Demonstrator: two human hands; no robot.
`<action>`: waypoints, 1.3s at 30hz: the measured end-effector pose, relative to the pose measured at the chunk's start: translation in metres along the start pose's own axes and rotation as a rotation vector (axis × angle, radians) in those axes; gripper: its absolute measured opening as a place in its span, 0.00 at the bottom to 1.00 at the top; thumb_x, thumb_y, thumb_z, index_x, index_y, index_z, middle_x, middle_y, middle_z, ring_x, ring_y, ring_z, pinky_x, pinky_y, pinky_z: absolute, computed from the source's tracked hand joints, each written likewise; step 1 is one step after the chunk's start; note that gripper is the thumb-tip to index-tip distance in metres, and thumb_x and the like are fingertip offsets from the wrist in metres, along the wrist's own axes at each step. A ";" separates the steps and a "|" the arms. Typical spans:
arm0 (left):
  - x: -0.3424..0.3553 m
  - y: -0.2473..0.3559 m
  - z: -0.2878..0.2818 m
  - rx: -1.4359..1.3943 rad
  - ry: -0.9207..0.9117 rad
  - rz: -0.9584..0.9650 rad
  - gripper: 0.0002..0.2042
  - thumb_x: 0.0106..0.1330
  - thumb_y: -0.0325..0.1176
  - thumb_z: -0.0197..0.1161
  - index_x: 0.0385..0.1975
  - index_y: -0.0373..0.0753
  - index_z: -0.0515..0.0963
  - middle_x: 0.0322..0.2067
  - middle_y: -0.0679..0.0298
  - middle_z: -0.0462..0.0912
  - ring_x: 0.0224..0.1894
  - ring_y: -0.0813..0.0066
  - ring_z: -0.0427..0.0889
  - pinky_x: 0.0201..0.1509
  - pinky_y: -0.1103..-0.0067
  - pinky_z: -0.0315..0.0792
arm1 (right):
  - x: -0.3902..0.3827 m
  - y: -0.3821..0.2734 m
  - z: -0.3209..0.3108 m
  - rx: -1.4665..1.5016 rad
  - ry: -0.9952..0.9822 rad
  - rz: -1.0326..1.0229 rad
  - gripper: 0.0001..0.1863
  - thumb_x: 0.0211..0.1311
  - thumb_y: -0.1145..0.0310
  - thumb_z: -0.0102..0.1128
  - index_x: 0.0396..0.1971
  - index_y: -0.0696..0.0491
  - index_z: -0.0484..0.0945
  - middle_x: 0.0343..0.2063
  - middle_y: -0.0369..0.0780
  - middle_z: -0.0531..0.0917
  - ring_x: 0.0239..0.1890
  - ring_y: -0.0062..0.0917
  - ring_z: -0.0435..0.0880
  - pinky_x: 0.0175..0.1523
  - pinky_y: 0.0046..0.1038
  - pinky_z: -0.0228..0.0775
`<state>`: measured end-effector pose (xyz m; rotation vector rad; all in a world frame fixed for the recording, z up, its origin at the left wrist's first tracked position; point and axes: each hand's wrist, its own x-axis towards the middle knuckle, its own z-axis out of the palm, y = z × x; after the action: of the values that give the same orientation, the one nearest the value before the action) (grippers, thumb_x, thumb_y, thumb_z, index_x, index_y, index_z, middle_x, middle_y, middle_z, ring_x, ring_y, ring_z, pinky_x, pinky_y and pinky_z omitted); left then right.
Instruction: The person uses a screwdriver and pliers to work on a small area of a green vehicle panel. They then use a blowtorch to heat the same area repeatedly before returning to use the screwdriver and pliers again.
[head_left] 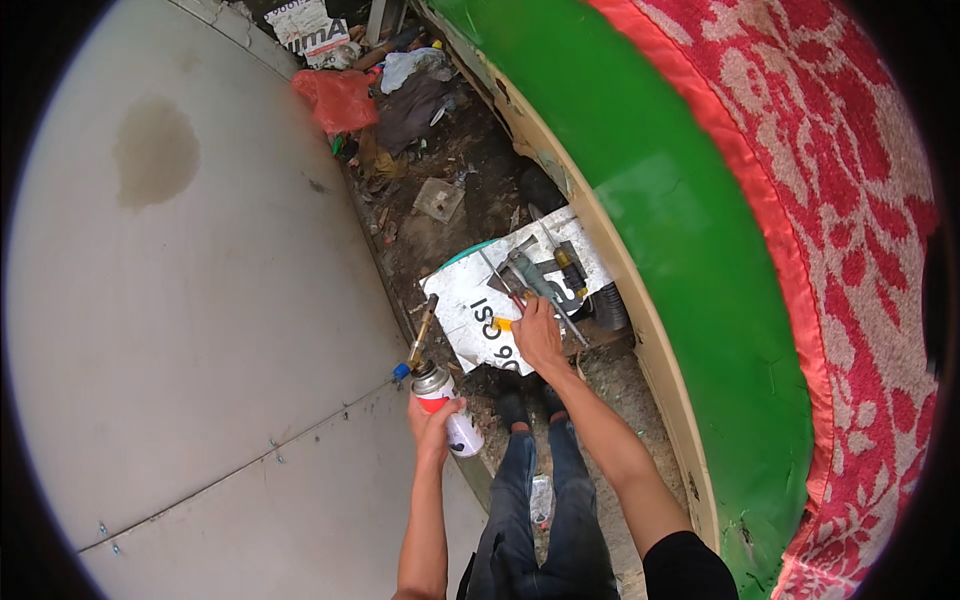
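Note:
My left hand (432, 428) is wrapped round a gas canister (462, 430) with a white and red body. A torch head with a brass nozzle (423, 325) and a blue knob (401, 371) tops it, tilted up and away from me; no flame shows. My right hand (538, 335) is over a white printed board (465, 310), its fingers bent down among the tools. Close by its fingertips are a small yellow piece (501, 324) and a thin red-handled tool (517, 301). What the fingers pinch is partly hidden. A hammer (520, 262) and a yellow-and-black screwdriver (570, 270) lie just beyond.
A large grey panel (240, 290) fills the left side. On the right curves a green surface (690, 220) with a beige edge (640, 290) and a red patterned cloth (850, 200). Litter, a red plastic bag (338, 98) and a square clear piece (438, 200) lie on the ground ahead.

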<state>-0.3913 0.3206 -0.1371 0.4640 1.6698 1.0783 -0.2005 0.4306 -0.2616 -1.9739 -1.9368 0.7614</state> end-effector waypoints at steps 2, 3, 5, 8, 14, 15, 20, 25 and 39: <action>-0.003 0.002 0.002 0.004 -0.015 0.001 0.26 0.46 0.19 0.71 0.48 0.39 0.72 0.37 0.64 0.81 0.37 0.74 0.81 0.43 0.75 0.77 | -0.008 -0.005 -0.012 0.176 -0.041 0.039 0.21 0.65 0.67 0.58 0.51 0.66 0.68 0.39 0.55 0.79 0.43 0.51 0.82 0.44 0.46 0.76; -0.003 0.001 0.000 0.020 -0.023 0.012 0.27 0.46 0.19 0.71 0.48 0.39 0.72 0.37 0.65 0.81 0.37 0.74 0.81 0.43 0.75 0.77 | -0.014 -0.008 -0.021 0.262 -0.058 0.062 0.21 0.65 0.67 0.58 0.50 0.66 0.67 0.36 0.55 0.80 0.39 0.52 0.83 0.42 0.47 0.76; 0.000 -0.007 -0.008 0.050 -0.027 0.035 0.27 0.44 0.20 0.72 0.49 0.38 0.72 0.37 0.65 0.81 0.37 0.75 0.81 0.44 0.76 0.76 | -0.035 -0.024 -0.046 0.371 0.052 -0.147 0.15 0.69 0.64 0.58 0.44 0.60 0.72 0.28 0.53 0.81 0.28 0.51 0.82 0.34 0.47 0.74; 0.000 -0.004 -0.008 0.121 -0.031 0.173 0.30 0.42 0.21 0.74 0.50 0.38 0.73 0.37 0.66 0.82 0.38 0.76 0.81 0.45 0.77 0.76 | -0.050 -0.040 -0.077 0.342 0.062 -0.387 0.11 0.72 0.62 0.57 0.36 0.55 0.77 0.28 0.47 0.83 0.26 0.45 0.84 0.29 0.43 0.73; 0.008 0.003 -0.031 0.479 -0.083 0.386 0.34 0.37 0.26 0.76 0.51 0.37 0.74 0.38 0.64 0.85 0.40 0.76 0.83 0.49 0.76 0.77 | -0.032 -0.040 -0.105 0.417 0.091 -0.241 0.11 0.70 0.64 0.60 0.40 0.56 0.82 0.24 0.49 0.84 0.25 0.45 0.84 0.30 0.41 0.74; 0.008 0.006 -0.031 0.492 -0.092 0.375 0.34 0.37 0.26 0.76 0.51 0.37 0.74 0.37 0.64 0.85 0.40 0.76 0.83 0.48 0.76 0.77 | -0.036 -0.047 -0.115 0.472 0.073 -0.321 0.11 0.70 0.63 0.60 0.41 0.56 0.82 0.24 0.49 0.84 0.25 0.45 0.84 0.29 0.41 0.74; 0.003 0.024 -0.033 0.667 -0.098 0.385 0.33 0.37 0.27 0.76 0.51 0.38 0.74 0.36 0.62 0.86 0.38 0.75 0.84 0.48 0.75 0.78 | -0.030 -0.041 -0.110 0.389 0.133 -0.029 0.10 0.68 0.65 0.62 0.38 0.57 0.83 0.23 0.48 0.83 0.24 0.43 0.83 0.30 0.39 0.73; 0.009 0.010 -0.044 0.519 -0.140 0.307 0.32 0.38 0.25 0.75 0.49 0.37 0.75 0.36 0.65 0.86 0.39 0.73 0.85 0.47 0.74 0.79 | -0.046 -0.043 -0.106 0.348 0.003 -0.155 0.13 0.70 0.62 0.59 0.32 0.58 0.80 0.23 0.49 0.85 0.26 0.45 0.86 0.31 0.43 0.76; 0.097 -0.032 0.036 -0.211 -0.022 -0.043 0.36 0.43 0.21 0.66 0.57 0.38 0.60 0.39 0.56 0.77 0.37 0.67 0.79 0.41 0.71 0.76 | -0.028 -0.007 -0.021 0.531 0.178 0.188 0.16 0.72 0.60 0.59 0.36 0.60 0.78 0.19 0.52 0.79 0.21 0.46 0.80 0.30 0.40 0.69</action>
<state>-0.3893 0.3912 -0.2194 0.3007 1.5202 1.1979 -0.1936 0.4070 -0.2355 -1.8234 -1.2899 0.9859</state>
